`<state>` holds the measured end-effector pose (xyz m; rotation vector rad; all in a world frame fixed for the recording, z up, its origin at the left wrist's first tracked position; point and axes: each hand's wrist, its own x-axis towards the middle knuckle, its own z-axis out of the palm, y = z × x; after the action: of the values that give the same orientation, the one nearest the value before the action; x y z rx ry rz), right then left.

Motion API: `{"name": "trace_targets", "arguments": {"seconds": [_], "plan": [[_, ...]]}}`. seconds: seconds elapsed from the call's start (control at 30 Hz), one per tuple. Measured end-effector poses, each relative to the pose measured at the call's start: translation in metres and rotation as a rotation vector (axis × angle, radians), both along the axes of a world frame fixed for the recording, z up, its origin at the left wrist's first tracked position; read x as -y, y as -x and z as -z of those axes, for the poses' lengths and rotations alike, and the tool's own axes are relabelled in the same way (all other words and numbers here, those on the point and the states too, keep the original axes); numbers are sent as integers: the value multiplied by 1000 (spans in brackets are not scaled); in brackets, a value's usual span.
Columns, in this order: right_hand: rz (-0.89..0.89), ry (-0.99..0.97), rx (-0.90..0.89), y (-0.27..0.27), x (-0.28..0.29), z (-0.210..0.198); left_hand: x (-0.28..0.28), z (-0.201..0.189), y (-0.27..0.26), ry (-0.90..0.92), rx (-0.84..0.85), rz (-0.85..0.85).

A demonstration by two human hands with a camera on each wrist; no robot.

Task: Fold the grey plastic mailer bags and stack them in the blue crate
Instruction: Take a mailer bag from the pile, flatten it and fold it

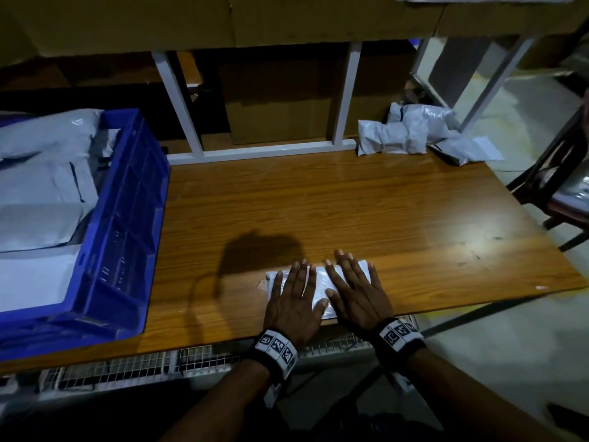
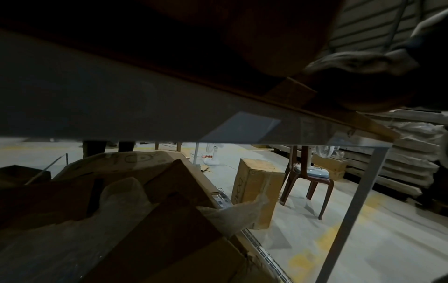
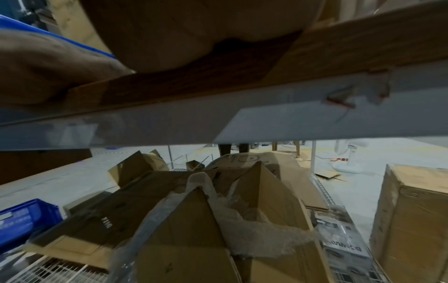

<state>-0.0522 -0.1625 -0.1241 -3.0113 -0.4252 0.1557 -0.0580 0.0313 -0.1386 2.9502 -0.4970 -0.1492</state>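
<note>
Both hands lie flat, fingers straight and spread, pressing a folded grey mailer (image 1: 318, 283) at the table's (image 1: 382, 202) 6 o'clock edge: left hand (image 1: 294, 301), right hand (image 1: 357, 293). Glossy wood-grain top. Ribbed blue crate (image 1: 127, 218) at 9 o'clock holds smooth mailers. Crumpled bags (image 1: 411, 130) at 1 o'clock. Wristbands (image 1: 276, 346) bear square codes.
</note>
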Motion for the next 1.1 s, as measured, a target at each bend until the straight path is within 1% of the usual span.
{"name": "trace_targets", "arguments": {"seconds": [0.2,0.37,0.5,0.7,0.83,0.93,1.0,1.03,1.1], "plan": [[-5,20,-35,-1,2,8,-2,6,-1,46,7,12],[-21,3,8,-1,3,10,-3,5,0,64,-3,-19],[-30,7,6,-1,5,12,-3,3,0,62,-14,-32],[-8,18,-8,-1,2,6,1,0,2,28,-14,-50],[8,8,-24,-2,1,2,1,-4,1,4,-50,-39],[4,2,-64,-2,1,-1,-1,-10,0,14,-93,-28],[-4,-57,-104,-4,5,-7,-5,-19,-4,2,-158,-24],[4,-105,-138,-7,9,-12,-9,-26,-8,4,-186,-41],[17,-163,-181,-15,19,-24,-22,-45,-18,23,-153,-115]]}}
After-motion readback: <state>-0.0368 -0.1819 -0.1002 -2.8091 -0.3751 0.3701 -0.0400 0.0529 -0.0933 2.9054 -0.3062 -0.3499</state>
